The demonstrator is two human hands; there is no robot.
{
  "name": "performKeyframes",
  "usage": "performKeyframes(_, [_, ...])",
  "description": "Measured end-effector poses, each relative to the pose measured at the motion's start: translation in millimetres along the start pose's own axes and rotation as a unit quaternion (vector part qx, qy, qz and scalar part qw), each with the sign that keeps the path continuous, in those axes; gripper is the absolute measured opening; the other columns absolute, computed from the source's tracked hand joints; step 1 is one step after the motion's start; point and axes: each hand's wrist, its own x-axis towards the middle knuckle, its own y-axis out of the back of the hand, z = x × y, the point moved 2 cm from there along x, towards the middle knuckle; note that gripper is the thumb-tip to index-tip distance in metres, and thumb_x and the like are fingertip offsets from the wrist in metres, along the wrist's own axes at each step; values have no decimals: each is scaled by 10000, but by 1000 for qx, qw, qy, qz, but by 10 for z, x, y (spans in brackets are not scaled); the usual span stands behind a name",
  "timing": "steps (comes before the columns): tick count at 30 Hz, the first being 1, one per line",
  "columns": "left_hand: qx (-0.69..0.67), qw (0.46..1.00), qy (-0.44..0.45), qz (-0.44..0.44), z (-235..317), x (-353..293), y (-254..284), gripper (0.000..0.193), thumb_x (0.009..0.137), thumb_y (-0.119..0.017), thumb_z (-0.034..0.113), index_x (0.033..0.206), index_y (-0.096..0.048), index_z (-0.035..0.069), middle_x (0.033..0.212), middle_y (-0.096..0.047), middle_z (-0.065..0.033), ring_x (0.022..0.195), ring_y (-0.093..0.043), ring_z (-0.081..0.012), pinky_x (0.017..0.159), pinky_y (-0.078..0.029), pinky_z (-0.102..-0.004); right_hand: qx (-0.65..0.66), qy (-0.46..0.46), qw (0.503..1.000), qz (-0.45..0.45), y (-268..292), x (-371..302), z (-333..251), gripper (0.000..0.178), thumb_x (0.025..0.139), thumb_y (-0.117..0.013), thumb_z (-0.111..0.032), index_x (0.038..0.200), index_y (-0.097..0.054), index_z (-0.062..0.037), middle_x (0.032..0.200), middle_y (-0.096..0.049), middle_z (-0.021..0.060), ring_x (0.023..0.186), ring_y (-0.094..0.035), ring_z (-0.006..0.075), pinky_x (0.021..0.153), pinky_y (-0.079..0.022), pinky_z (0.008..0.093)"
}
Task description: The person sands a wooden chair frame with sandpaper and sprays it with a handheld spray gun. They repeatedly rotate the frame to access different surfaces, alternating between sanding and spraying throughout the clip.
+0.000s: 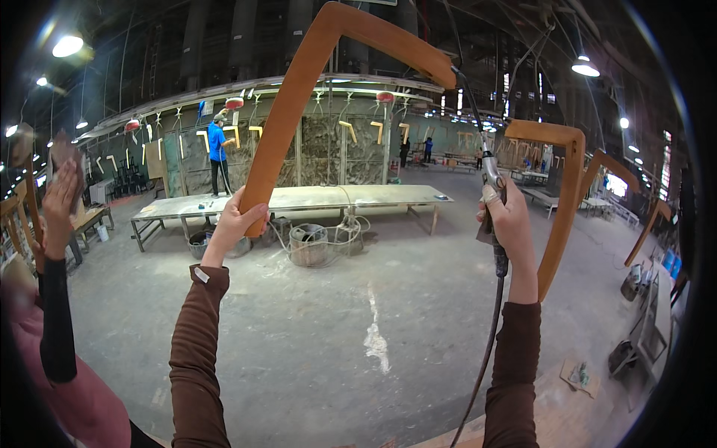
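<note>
Largest from where I stand is the long, pale surface point(403, 196) behind. Before it, held up in mid-air, is the angled wooden piece point(293, 112): its long axis leans steeply, climbing from lower left to the top corner, while the short arm points right and slightly down. The left grip point(237, 224) is clamped on its lower end; the right grip point(508, 216) is wrapped round a metal hand tool point(490, 166). I'd call this positioning for tool work, needing a steady left hold.
</note>
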Motion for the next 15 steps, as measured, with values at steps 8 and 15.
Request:
performKeyframes(8, [-21,1000,6,-2,151,-4,-315,397,887,-642,200,1205,-468,38,756,-589,-45,619,-575,-105,543,-489,-251,-3,-4,996,-93,-42,-34,-144,232,931,-525,-191,1025,-510,20,770,-548,45,649,-567,102,591,-461,236])
performKeyframes(15, [-211,966,6,-148,528,-33,-654,549,976,-396,467,1296,-412,21,948,-602,-143,673,-596,-158,540,-488,-266,43,-63,992,-101,39,-330,-243,274,910,-514,-143,1145,-513,-2,778,-559,31,652,-564,102,572,-445,241])
